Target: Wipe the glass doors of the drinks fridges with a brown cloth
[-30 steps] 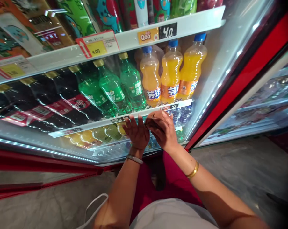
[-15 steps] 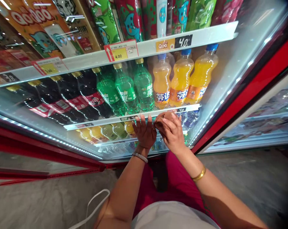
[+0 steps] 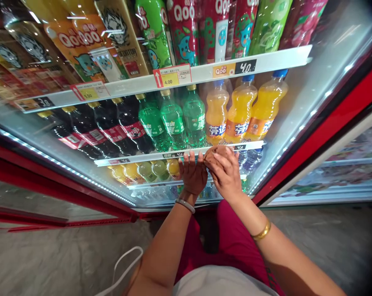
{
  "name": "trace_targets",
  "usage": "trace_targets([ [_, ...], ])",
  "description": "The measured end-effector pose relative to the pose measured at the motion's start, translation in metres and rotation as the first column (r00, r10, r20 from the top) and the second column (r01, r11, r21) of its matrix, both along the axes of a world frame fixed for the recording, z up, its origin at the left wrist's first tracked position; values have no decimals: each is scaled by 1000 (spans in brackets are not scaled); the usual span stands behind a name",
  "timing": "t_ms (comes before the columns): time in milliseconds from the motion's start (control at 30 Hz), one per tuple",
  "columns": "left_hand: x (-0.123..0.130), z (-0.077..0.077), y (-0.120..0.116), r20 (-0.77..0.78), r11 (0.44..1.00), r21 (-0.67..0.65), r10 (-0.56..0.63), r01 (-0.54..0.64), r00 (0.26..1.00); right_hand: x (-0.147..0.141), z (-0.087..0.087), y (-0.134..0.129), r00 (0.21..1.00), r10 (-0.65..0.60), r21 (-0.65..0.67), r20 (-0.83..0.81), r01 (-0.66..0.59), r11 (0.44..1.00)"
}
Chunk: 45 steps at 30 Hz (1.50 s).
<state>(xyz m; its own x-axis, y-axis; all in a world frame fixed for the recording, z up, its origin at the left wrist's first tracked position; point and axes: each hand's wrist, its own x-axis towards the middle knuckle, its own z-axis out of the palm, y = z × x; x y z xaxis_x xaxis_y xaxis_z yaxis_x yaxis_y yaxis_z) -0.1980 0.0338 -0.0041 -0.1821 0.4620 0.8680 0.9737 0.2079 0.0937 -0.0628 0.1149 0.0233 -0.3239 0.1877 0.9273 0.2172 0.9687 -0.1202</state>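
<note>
A brown cloth [image 3: 215,154] is bunched under the fingers of my right hand [image 3: 227,174], which presses it near the front edge of the middle shelf [image 3: 201,154]. My left hand [image 3: 194,176] is beside it, palm down with fingers stretched along the same edge; its inner side meets the cloth. Behind the edge stand orange bottles [image 3: 217,111], green bottles [image 3: 175,123] and dark cola bottles [image 3: 108,127]. A grey bangle is on my left wrist and a gold one on my right.
Larger juice bottles fill the upper shelf [image 3: 278,57], which carries price tags. Lower shelves hold more bottles [image 3: 152,170]. The cooler's red frame [image 3: 328,131] rises at the right, with another glass-fronted cooler beyond. A white cable [image 3: 124,273] hangs at lower left.
The view has shifted, so the shelves appear lower and further right. Both hands and the cloth have moved slightly right in the picture, still by the shelf edge.
</note>
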Motion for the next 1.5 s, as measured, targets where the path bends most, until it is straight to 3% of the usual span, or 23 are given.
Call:
trace_targets([
  [67,1,3,-1,-28,1000,3,14,-14,1000,7,-20,-3,999,9,12,48,-10,1000],
  [133,4,8,-4,-47,1000,-10,27,-28,999,13,-22,-2,998,6,-2,64,-6,1000],
  [200,6,14,-9,-49,999,-34,26,-28,998,14,-5,2,999,1,-15,41,-1,1000],
  [333,6,23,-21,-45,996,-86,-20,16,999,-7,48,4,995,-13,5,-94,14,1000],
  [400,1,25,-27,-73,997,-77,-23,18,997,-22,55,-2,993,-13,11,-121,14,1000],
  [467,-7,28,-33,-67,999,-43,25,-28,997,-31,43,-10,997,10,31,-79,-7,1000],
  [600,-22,34,-45,-43,994,-51,92,-94,995,-25,3,-22,996,61,96,63,-67,993],
  [667,-27,36,-50,-70,995,-77,65,-71,995,-17,0,-22,994,72,77,84,-79,994],
  [767,-27,37,-55,-49,996,-88,29,-34,998,-17,26,-20,998,56,-1,7,-56,998],
  [867,-26,40,-60,25,997,-66,37,-35,999,-35,58,-23,996,32,-30,-81,-35,999],
  [933,-28,42,-65,47,997,-50,55,-53,997,-49,62,-31,995,50,-3,-85,-51,999],
  [1000,-35,43,-70,37,997,-39,71,-70,997,-58,48,-40,996,84,38,-29,-83,996],
  [1133,-51,42,-80,-6,994,-72,81,-81,997,-48,-3,-51,973,119,55,197,-132,990],
  [1200,-57,40,-83,-33,993,-91,73,-75,997,-37,-13,-48,967,115,34,226,-126,991],
  [1267,-60,38,-83,-63,994,-81,72,-77,995,-32,-2,-43,982,98,17,161,-102,995],
  [1433,-59,33,-79,-88,995,-48,80,-84,993,-58,59,-43,996,83,17,-21,-82,996],
  [1500,-59,33,-81,-71,997,-51,60,-64,996,-72,64,-50,995,94,38,-20,-93,995],
])
